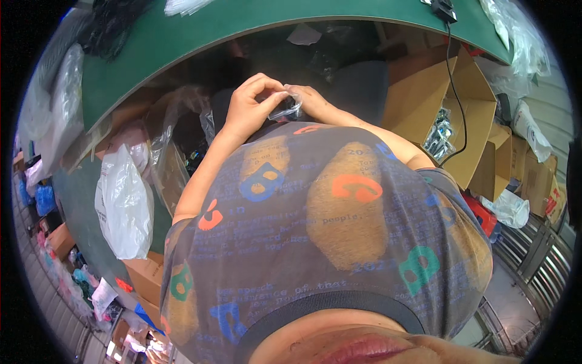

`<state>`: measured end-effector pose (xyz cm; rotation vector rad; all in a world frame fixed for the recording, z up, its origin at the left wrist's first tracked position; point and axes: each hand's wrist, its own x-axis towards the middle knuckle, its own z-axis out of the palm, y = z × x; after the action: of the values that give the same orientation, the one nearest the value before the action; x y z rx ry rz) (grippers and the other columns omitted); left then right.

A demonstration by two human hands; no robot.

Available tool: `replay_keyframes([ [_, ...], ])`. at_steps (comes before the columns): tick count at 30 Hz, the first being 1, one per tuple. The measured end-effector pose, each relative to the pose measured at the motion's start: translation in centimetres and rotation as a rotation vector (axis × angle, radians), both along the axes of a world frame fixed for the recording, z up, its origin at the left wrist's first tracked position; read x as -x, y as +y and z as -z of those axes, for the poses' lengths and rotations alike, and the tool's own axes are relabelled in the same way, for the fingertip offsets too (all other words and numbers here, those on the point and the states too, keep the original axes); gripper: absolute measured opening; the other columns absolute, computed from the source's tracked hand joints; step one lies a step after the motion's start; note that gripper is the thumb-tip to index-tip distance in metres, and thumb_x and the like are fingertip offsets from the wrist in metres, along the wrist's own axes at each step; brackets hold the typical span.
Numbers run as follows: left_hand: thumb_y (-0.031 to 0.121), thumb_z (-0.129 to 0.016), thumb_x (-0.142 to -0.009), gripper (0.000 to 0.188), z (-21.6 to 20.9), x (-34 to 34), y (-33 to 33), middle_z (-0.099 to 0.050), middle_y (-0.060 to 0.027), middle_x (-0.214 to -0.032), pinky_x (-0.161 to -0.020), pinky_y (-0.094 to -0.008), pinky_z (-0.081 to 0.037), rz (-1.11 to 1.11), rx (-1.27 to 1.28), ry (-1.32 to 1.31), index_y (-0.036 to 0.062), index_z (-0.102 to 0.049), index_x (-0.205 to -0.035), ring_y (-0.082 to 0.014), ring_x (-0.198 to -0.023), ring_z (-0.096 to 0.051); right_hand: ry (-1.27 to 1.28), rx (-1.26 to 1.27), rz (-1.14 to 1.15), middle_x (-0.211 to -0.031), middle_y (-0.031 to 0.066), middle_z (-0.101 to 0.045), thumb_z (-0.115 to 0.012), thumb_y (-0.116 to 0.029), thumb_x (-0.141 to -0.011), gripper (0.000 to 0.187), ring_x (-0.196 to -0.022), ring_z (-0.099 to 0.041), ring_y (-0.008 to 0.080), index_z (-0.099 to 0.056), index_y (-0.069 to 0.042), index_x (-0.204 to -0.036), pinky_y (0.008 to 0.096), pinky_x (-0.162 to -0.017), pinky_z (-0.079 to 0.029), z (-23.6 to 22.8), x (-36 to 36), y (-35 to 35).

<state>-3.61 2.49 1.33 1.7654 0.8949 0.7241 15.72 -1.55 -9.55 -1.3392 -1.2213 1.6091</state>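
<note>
Close in front of my body, a small clear plastic bag [295,111] with something dark inside hangs between both hands. My left hand [248,104] pinches its edge between thumb and forefinger, the other fingers curled above. From the other side, my right hand [314,104] grips the bag near its top; its fingertips are partly hidden by the plastic. What the dark content is I cannot make out. Both hands are just short of the green table's [267,27] curved edge, over the shadowed space below it.
At the right stands an open cardboard box [476,100] holding several small wrapped items [439,134]. A black cable [463,109] runs from an adapter [444,10] on the table down across the box. At the left lie a white plastic bag [124,203] and clear plastic sheeting [66,91].
</note>
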Motion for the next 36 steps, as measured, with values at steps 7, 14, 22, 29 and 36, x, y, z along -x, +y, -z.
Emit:
replay_keyframes([
  [7,0.014,-0.08,-0.082,0.017,0.6,-0.7,0.0,-0.063,-0.0115,-0.113,-0.084,-0.0328,-0.052,-0.103,-0.053,-0.217,0.0049,-0.067,-0.088,-0.0215,-0.102,-0.065,-0.088,-0.076,0.011,-0.103,0.0156,-0.072,-0.04,-0.039,-0.104,0.048,-0.094,-0.067,0.0272,-0.072,-0.002,-0.105,0.0377,-0.086,-0.05,0.7,0.1,0.0],
  [14,0.019,-0.078,-0.081,0.015,1.2,-2.0,-0.3,-0.069,-0.0087,-0.121,-0.097,-0.0402,-0.049,0.066,-0.318,0.079,0.0057,-0.073,-0.086,-0.0283,-0.115,-0.062,-0.234,-0.289,-0.031,-0.108,0.0219,-0.071,-0.046,-0.028,-0.1,0.034,-0.103,-0.068,0.0387,-0.066,-0.002,-0.109,0.0441,-0.085,-0.052,1.7,-0.4,0.1],
  [22,0.008,-0.075,-0.089,0.006,0.5,-0.3,-1.5,-0.068,-0.0085,-0.118,-0.094,-0.0322,-0.048,-0.068,0.101,-0.192,0.0021,-0.072,-0.088,-0.0175,-0.109,-0.062,-0.114,0.008,0.092,-0.101,0.0181,-0.072,-0.041,-0.043,-0.105,0.053,-0.093,-0.066,0.0265,-0.069,0.003,-0.106,0.0385,-0.086,-0.049,-0.7,-0.3,0.4],
  [29,0.012,-0.078,-0.085,0.025,-1.7,0.6,0.8,-0.067,-0.0111,-0.122,-0.095,-0.0315,-0.048,-0.031,-0.165,-0.052,0.0026,-0.067,-0.105,-0.0204,-0.109,-0.064,0.06,0.179,0.133,-0.103,0.013,-0.073,-0.044,-0.043,-0.105,0.053,-0.094,-0.064,0.0197,-0.069,0.004,-0.107,0.0365,-0.087,-0.049,0.5,-0.6,-0.6],
  [36,0.01,-0.074,-0.091,0.009,-1.4,0.7,2.4,-0.072,-0.0019,-0.087,-0.073,-0.025,-0.052,-0.182,-0.039,-0.045,0.0028,-0.073,-0.096,-0.0091,-0.079,-0.066,0.142,0.187,0.164,-0.105,0.01,-0.073,-0.046,-0.043,-0.106,0.051,-0.094,-0.063,0.0175,-0.072,0.001,-0.109,0.0335,-0.088,-0.049,1.1,-1.0,-0.9],
])
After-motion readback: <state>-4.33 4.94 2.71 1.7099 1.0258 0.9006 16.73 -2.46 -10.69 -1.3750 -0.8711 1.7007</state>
